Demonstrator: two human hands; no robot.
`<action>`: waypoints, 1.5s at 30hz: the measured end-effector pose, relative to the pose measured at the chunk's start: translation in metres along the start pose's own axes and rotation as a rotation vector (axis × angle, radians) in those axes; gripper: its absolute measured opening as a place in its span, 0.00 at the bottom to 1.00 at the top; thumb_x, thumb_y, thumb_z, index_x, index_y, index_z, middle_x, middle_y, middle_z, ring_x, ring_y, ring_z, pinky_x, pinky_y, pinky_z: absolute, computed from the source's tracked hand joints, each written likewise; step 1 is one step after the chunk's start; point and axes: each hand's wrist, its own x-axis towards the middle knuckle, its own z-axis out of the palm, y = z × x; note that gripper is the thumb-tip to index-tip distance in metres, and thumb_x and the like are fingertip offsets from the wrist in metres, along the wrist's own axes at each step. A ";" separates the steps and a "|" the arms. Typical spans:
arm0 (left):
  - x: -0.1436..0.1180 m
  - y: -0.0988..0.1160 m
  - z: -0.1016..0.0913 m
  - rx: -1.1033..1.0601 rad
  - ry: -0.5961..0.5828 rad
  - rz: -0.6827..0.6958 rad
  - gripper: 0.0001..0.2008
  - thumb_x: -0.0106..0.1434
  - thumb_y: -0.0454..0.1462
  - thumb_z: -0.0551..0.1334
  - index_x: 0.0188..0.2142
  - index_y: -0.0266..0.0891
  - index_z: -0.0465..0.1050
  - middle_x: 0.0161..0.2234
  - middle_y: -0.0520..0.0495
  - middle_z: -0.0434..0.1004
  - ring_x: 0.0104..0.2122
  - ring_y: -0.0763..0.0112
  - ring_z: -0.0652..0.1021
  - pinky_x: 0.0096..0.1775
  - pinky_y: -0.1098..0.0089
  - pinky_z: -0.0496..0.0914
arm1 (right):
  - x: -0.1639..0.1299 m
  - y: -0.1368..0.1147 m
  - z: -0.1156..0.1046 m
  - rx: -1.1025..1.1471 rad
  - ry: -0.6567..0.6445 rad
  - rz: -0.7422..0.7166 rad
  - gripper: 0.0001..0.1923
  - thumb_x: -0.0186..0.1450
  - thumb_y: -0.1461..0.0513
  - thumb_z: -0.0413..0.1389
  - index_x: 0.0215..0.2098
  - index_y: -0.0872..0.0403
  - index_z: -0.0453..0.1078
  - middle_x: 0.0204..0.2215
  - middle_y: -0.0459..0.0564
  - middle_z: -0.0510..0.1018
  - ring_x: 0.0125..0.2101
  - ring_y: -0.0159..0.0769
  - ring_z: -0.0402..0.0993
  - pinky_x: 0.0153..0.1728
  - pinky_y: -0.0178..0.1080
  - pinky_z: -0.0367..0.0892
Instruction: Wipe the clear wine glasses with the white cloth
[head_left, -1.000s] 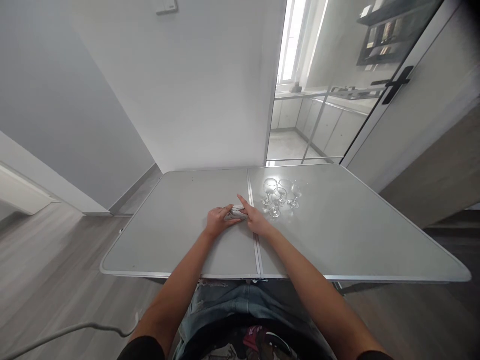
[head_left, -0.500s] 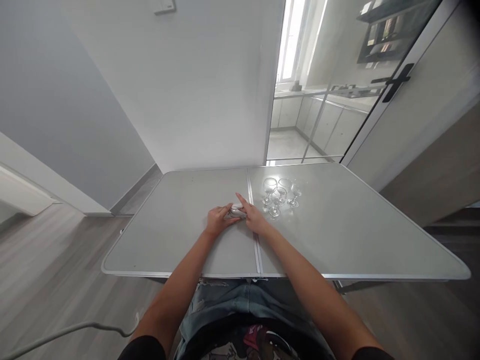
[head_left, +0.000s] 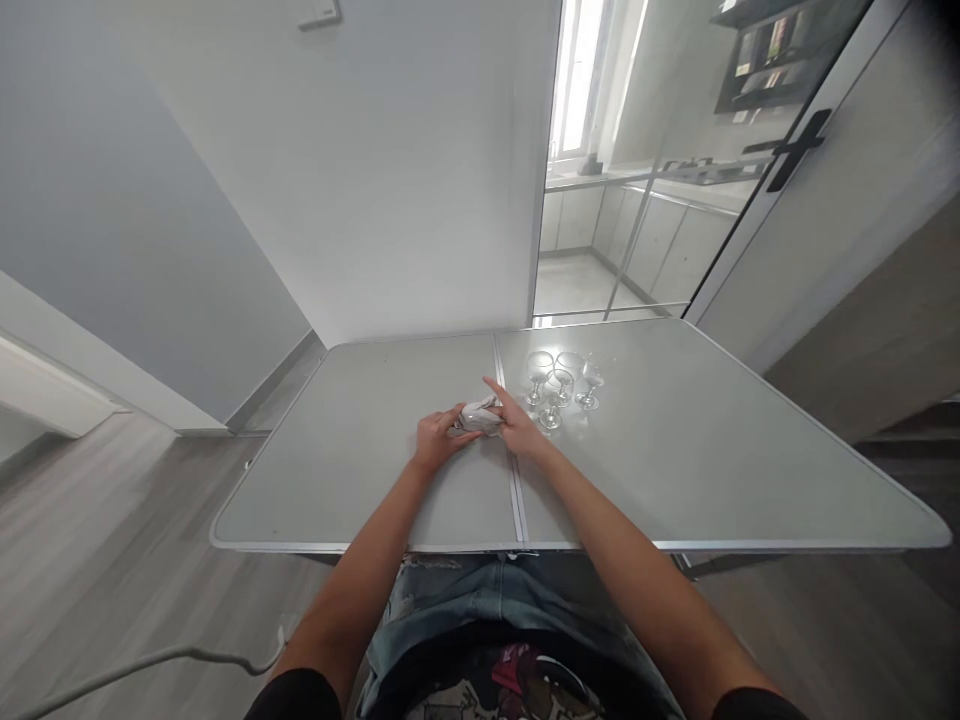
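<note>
My two hands meet over the middle of the grey folding table (head_left: 360, 470), just left of its centre seam. Between them is a small glass (head_left: 480, 415), pale and glinting; it looks partly wrapped in a whitish cloth, though the detail is too small to be sure. My left hand (head_left: 435, 442) grips it from the left with curled fingers. From the right, my right hand (head_left: 519, 428) holds it with the index finger stretched forward. Several clear stemmed glasses (head_left: 559, 385) stand upright in a cluster just right of my right hand.
The table's far edge meets a white wall (head_left: 390, 200). A glass sliding door (head_left: 675, 180) opens behind the right half. A pale cable (head_left: 135, 665) runs over the wooden floor at lower left.
Both hands have lifted the small glass slightly and turned it, so it now shows whiter between the fingers. The view has shifted a little; the standing glasses have not moved.
</note>
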 end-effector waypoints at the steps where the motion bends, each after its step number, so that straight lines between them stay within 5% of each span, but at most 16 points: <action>1: -0.001 -0.001 0.001 0.004 0.000 0.016 0.29 0.56 0.58 0.68 0.48 0.41 0.79 0.29 0.45 0.83 0.27 0.66 0.82 0.33 0.69 0.72 | 0.000 0.002 0.002 -0.104 -0.012 -0.025 0.49 0.54 0.72 0.49 0.72 0.47 0.44 0.41 0.47 0.82 0.44 0.38 0.75 0.52 0.45 0.66; 5: -0.003 -0.005 0.003 0.026 0.015 0.037 0.29 0.55 0.57 0.69 0.48 0.42 0.79 0.32 0.43 0.84 0.28 0.64 0.82 0.33 0.68 0.72 | 0.003 0.011 0.005 -0.258 -0.022 -0.008 0.47 0.52 0.74 0.48 0.69 0.47 0.53 0.43 0.48 0.82 0.48 0.40 0.74 0.55 0.47 0.64; 9: -0.001 -0.002 0.000 -0.002 0.034 0.003 0.29 0.53 0.58 0.69 0.46 0.41 0.80 0.30 0.44 0.84 0.27 0.65 0.81 0.32 0.69 0.72 | 0.005 0.008 -0.003 0.035 -0.010 0.093 0.43 0.54 0.71 0.49 0.69 0.51 0.52 0.32 0.45 0.81 0.33 0.35 0.74 0.39 0.39 0.69; 12: 0.002 0.004 -0.003 -0.048 -0.001 -0.041 0.29 0.54 0.58 0.68 0.47 0.42 0.80 0.28 0.47 0.83 0.26 0.68 0.81 0.33 0.70 0.73 | 0.002 0.001 -0.008 0.190 0.006 0.071 0.47 0.55 0.70 0.49 0.72 0.51 0.43 0.34 0.46 0.81 0.32 0.34 0.74 0.38 0.37 0.69; 15: 0.003 0.006 -0.005 -0.041 -0.013 -0.034 0.29 0.55 0.59 0.68 0.47 0.42 0.79 0.26 0.48 0.82 0.24 0.69 0.80 0.31 0.71 0.72 | -0.001 -0.001 -0.006 0.037 0.018 -0.011 0.50 0.54 0.71 0.48 0.73 0.50 0.39 0.38 0.47 0.82 0.39 0.36 0.75 0.46 0.42 0.68; 20: 0.000 0.003 -0.005 0.011 -0.049 0.028 0.28 0.54 0.58 0.69 0.46 0.42 0.80 0.31 0.43 0.84 0.28 0.64 0.82 0.34 0.69 0.73 | 0.000 0.008 0.002 -0.274 -0.043 -0.001 0.50 0.52 0.73 0.49 0.71 0.45 0.49 0.39 0.46 0.82 0.45 0.39 0.75 0.54 0.46 0.65; 26: 0.000 0.000 -0.007 -0.038 -0.005 -0.027 0.30 0.53 0.59 0.69 0.46 0.42 0.80 0.31 0.45 0.84 0.26 0.67 0.81 0.33 0.70 0.73 | 0.003 0.003 -0.006 0.150 -0.019 0.117 0.43 0.54 0.69 0.51 0.68 0.51 0.53 0.32 0.46 0.81 0.30 0.34 0.72 0.35 0.36 0.68; 29: 0.001 0.002 -0.006 -0.118 0.023 -0.065 0.29 0.55 0.59 0.68 0.48 0.42 0.79 0.32 0.47 0.84 0.25 0.70 0.80 0.32 0.71 0.74 | 0.001 -0.004 -0.008 0.284 0.035 0.097 0.46 0.55 0.68 0.51 0.71 0.50 0.45 0.33 0.46 0.80 0.29 0.33 0.73 0.32 0.35 0.67; 32: 0.001 0.003 -0.004 -0.103 0.030 -0.093 0.29 0.56 0.59 0.67 0.48 0.42 0.79 0.30 0.47 0.84 0.24 0.71 0.79 0.31 0.71 0.73 | -0.002 -0.003 -0.003 0.161 0.052 0.019 0.49 0.55 0.69 0.51 0.73 0.48 0.40 0.39 0.48 0.81 0.38 0.37 0.76 0.41 0.39 0.70; 37: -0.001 0.000 -0.004 0.023 -0.009 -0.017 0.29 0.53 0.59 0.69 0.46 0.42 0.80 0.30 0.44 0.84 0.26 0.65 0.81 0.32 0.69 0.73 | 0.002 0.007 0.007 -0.218 -0.030 -0.020 0.49 0.53 0.72 0.51 0.72 0.46 0.48 0.43 0.48 0.82 0.47 0.40 0.74 0.53 0.46 0.66; 42: 0.000 -0.001 -0.004 0.005 0.034 -0.022 0.30 0.53 0.59 0.69 0.46 0.42 0.80 0.30 0.45 0.84 0.25 0.66 0.81 0.32 0.69 0.73 | 0.006 0.004 -0.001 0.062 0.012 0.081 0.41 0.55 0.70 0.49 0.67 0.50 0.55 0.32 0.46 0.81 0.34 0.36 0.75 0.39 0.39 0.70; 45: 0.000 0.000 -0.003 -0.043 0.071 -0.058 0.29 0.54 0.58 0.68 0.47 0.42 0.79 0.31 0.47 0.84 0.25 0.69 0.80 0.32 0.70 0.74 | 0.004 -0.001 -0.007 0.237 0.069 0.078 0.42 0.56 0.68 0.51 0.69 0.48 0.50 0.35 0.47 0.81 0.31 0.35 0.75 0.33 0.36 0.69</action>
